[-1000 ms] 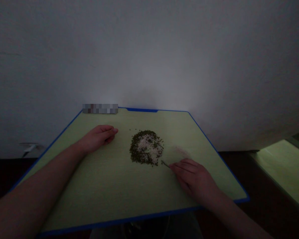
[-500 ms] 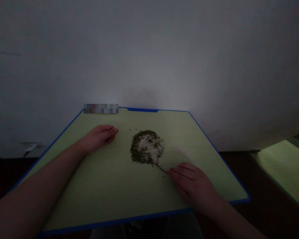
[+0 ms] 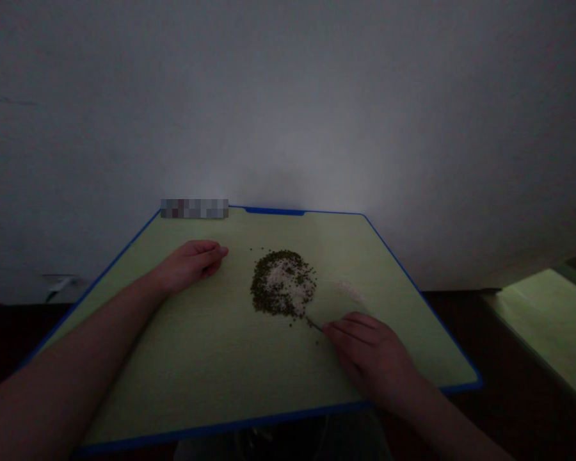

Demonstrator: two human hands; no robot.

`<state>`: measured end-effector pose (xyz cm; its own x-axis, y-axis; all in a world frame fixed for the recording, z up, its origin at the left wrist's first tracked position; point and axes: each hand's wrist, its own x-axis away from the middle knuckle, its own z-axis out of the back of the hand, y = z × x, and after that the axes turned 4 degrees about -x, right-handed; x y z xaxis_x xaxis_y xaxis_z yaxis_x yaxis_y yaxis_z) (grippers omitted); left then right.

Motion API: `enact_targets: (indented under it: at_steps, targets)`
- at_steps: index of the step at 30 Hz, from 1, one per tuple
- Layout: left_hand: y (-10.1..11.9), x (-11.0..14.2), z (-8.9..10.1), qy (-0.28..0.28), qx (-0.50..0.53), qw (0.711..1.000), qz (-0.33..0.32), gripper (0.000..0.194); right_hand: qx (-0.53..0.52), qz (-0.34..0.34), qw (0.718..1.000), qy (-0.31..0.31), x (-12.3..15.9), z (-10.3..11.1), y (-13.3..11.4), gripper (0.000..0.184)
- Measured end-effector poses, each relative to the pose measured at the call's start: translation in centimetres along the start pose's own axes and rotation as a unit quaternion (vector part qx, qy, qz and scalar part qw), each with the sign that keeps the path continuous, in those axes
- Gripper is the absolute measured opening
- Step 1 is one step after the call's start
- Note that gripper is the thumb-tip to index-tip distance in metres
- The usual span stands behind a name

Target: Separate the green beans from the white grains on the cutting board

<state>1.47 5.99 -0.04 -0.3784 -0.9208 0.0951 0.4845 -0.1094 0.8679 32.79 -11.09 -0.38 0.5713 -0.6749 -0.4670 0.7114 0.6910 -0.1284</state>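
Green mung beans lie in a loose ring just ahead of the right hand, around a low mound of fine white grains too small to identify. The right hand's fingers are pressed together and slightly curled, pinching a slim metal tool, perhaps tweezers or a pick; it is too thin to tell which. Its tip points toward the lower right edge of the ring, among a few stray beans. The left hand lies well to the left of the ring, fingers loosely together and curled, holding nothing that shows. Both hands rest on a pale green board with a blue rim. Beyond the right hand's knuckles lies a faint white dusting. With pieces this small, a low tool angle and short, slow movements from a grounded wrist would probably work best, disturbing the neighbouring beans and white grains least.
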Motion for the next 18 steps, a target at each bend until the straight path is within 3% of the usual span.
enact_targets:
  at_steps: [6, 18]
  targets:
    - [-0.52, -0.23, 0.00, 0.002, 0.005, 1.000, -0.002, 0.034, -0.018, 0.013, 1.000, -0.019, 0.26, 0.16, -0.83, 0.029]
    - [-0.02, 0.09, -0.06, 0.006, 0.000, 1.000, 0.001, 0.035, -0.015, 0.011, 1.000, 0.015, -0.32, -0.61, 0.07, 0.029]
